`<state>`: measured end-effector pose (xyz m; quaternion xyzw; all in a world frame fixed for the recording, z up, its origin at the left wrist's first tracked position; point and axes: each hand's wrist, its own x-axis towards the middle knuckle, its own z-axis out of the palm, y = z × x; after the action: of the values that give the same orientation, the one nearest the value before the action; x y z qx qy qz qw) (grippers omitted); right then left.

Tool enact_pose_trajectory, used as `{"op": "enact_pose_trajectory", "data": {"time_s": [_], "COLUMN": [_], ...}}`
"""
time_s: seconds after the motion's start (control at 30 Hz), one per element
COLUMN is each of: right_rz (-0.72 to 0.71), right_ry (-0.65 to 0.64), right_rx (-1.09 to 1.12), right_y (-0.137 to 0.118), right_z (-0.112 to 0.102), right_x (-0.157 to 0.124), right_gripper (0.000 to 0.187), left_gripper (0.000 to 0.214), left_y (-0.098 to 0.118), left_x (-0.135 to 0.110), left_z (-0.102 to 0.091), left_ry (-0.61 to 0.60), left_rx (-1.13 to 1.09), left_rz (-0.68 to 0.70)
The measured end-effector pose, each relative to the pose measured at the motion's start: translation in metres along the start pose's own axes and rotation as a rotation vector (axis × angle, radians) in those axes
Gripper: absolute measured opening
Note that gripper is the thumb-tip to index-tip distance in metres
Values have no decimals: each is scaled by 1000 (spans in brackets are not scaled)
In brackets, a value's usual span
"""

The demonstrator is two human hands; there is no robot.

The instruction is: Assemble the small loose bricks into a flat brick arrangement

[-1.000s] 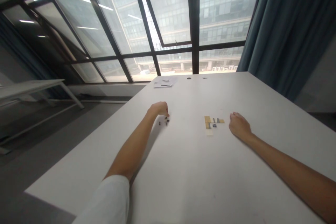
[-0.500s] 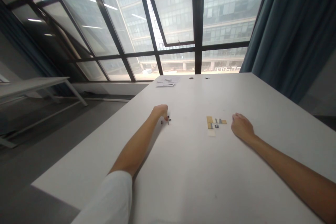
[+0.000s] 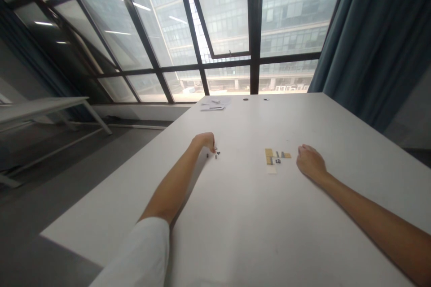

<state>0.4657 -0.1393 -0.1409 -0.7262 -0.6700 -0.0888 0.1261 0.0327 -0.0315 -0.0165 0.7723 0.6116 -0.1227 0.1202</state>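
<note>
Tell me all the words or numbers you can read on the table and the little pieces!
None can be read.
Papers at the table's far edge: dark marks, too small and blurred to read.
Yellow and grey pieces by the right hand: no print shows.
Tiny dark pieces at the left hand: too small to tell.

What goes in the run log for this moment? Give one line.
left hand: fingertips at small dark pieces | right hand: resting on white table, beside tan flat assembly | grasp: cannot tell
</note>
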Motion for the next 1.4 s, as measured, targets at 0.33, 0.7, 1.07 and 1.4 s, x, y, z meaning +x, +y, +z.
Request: {"op": "enact_pose_trajectory", "data": {"time_s": [0.33,0.7,1.07,1.4], "right_rz": [59,-219,-601,-674], "right_ry": [48,512,592,546], "right_rx": [74,500,531,535], "right_y": [-3,-42,-70,-77], "right_z": [-4,-42,-59,-57], "right_x": [-3,-20,-44,-41], "right_gripper": [40,29,19,11], "left_gripper": [21,32,26,26], "left_y": [27,130,138,149], "left_x": [-23,-42,-36,-37], "left_z": [-21,42,75,76], "left_ry": [96,805,1061,993], "left_rx": [-74,138,304,183], "left_rz": [218,849,1096,1055]}}
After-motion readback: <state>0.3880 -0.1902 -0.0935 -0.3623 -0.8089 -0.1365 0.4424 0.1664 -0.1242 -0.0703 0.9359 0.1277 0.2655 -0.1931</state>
